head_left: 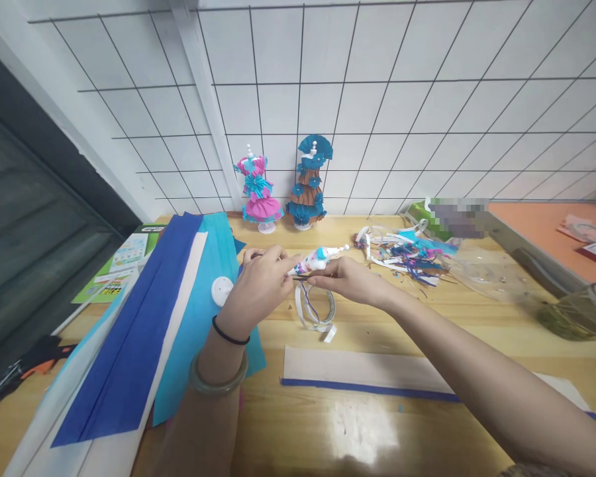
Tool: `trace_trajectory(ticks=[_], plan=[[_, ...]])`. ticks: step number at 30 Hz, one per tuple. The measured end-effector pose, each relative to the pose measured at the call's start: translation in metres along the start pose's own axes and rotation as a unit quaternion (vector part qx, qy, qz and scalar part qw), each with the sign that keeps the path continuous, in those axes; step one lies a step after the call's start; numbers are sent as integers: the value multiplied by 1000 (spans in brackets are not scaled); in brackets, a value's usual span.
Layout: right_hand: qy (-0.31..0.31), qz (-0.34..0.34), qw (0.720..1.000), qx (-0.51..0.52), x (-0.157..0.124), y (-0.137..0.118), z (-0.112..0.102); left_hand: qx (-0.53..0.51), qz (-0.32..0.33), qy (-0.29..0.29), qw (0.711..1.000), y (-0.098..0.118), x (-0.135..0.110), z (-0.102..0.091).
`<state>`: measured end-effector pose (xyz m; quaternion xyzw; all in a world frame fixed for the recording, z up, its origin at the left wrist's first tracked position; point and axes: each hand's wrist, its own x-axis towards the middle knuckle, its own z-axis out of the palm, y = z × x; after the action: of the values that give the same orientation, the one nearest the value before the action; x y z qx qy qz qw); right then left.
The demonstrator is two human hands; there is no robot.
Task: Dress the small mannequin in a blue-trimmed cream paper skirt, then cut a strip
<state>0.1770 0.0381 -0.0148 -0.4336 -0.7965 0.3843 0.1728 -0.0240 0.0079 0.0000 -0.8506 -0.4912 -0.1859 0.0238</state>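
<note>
My left hand (263,281), with a black band and a bangle at the wrist, is closed around a small dress-form figure (308,262) lying on its side. The figure is white with pink and blue patches, and its beaded top points right. A white round disc (222,290), apparently its base, shows left of my left hand. My right hand (345,279) is pinched at the figure's underside. A thin dark piece (300,278) runs between the two hands; its kind is unclear. Below them lies a roll of white tape (322,308) with a loose end.
Blue (129,344) and turquoise (193,331) crepe paper sheets cover the left side. A cream strip with blue edge (367,368) lies in front. Two dressed figures, pink (261,192) and teal-brown (308,185), stand by the tiled wall. Paper scraps (407,255) and a jar (583,311) are right.
</note>
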Motion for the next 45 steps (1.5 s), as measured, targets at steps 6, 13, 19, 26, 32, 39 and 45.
trace_trajectory(ticks=[6,13,19,26,32,39,45], plan=[[15,13,1000,4,0,1,3,-14,-3,-1,1000,-1,0,-2],[20,28,999,-3,-1,4,2,-17,-2,9,1000,-5,-1,0],[13,31,999,11,-6,7,2,-77,-45,91,992,-13,2,1],[4,27,999,30,-20,7,1,-381,-125,179,898,-33,11,32],[12,40,997,65,-36,5,-2,-499,-112,249,822,-40,15,40],[13,51,996,74,-49,8,-2,-530,-126,258,798,-49,18,50],[1,57,994,97,-54,14,3,-508,-150,252,810,-50,16,48]])
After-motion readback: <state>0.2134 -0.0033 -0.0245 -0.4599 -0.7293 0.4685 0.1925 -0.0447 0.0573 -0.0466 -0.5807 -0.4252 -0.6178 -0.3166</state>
